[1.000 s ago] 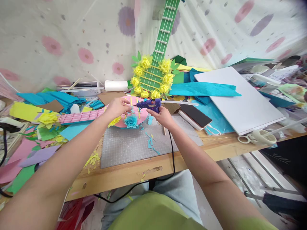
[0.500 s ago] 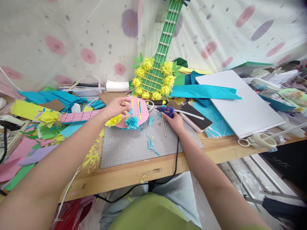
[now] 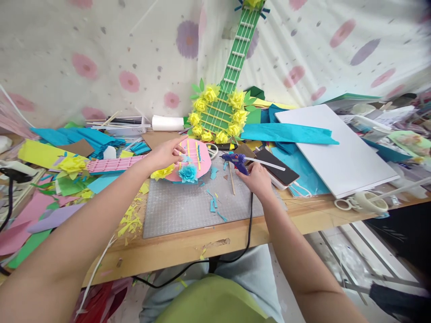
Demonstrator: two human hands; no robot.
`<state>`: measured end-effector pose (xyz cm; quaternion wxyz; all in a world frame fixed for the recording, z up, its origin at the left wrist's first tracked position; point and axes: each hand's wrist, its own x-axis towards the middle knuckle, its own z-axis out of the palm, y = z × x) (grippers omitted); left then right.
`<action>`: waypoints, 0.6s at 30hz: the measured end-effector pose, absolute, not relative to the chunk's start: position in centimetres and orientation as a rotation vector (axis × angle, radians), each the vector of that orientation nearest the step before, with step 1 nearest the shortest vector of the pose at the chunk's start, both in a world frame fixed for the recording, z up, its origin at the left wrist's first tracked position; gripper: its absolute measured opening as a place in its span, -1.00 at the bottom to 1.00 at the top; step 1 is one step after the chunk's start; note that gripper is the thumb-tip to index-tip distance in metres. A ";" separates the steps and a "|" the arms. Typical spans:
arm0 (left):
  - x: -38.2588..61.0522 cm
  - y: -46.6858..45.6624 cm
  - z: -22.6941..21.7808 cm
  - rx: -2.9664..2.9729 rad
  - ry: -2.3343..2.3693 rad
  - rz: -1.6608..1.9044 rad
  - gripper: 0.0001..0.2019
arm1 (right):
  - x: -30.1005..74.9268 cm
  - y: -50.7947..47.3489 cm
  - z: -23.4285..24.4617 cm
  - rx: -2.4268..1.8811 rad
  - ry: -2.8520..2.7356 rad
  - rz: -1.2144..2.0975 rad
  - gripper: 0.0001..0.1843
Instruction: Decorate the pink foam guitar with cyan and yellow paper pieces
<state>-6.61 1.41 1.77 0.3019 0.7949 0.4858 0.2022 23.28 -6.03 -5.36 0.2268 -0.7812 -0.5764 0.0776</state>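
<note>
My left hand [image 3: 168,153] is over the pink guitar body [image 3: 204,162], fingers bent together at a small light blue paper piece [image 3: 186,158]. Yellow sticks and white strings cross that body. A turquoise paper flower [image 3: 187,172] and a yellow paper flower [image 3: 163,171] sit along its lower edge. My right hand [image 3: 258,178] is beside the handle of a purple hot glue gun [image 3: 235,159], its fingers apart and its thumb near the handle end. A long white glue stick [image 3: 266,163] sticks out of the gun's back.
A grey cutting mat [image 3: 182,211] with blue scraps and a thin wooden stick [image 3: 232,178] lies underneath. Behind stands a green paper guitar [image 3: 232,72] ringed with yellow flowers. To the right are a black phone [image 3: 276,166], a white board [image 3: 336,152] and tape rolls [image 3: 367,202].
My right hand has slid right, off the glue gun's handle, while the gun stays on the table. My left hand stays at the pink guitar body. The view has shifted slightly.
</note>
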 end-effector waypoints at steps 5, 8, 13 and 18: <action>-6.3 1.3 1.8 2.322 1.172 0.517 -0.18 | 19.9 -5.8 -3.1 -1.724 -1.746 0.644 -0.71; -6.0 0.9 2.0 2.365 1.147 0.501 -0.19 | 17.1 -4.3 -2.1 -1.398 -1.698 0.884 -0.70; -5.6 0.6 2.3 2.430 1.162 0.443 -0.15 | 13.4 -2.6 0.0 -1.211 -1.742 0.980 -0.64; -4.7 -0.2 2.9 2.424 1.167 0.435 -0.10 | 11.8 -2.2 1.7 -1.318 -1.954 0.889 -0.54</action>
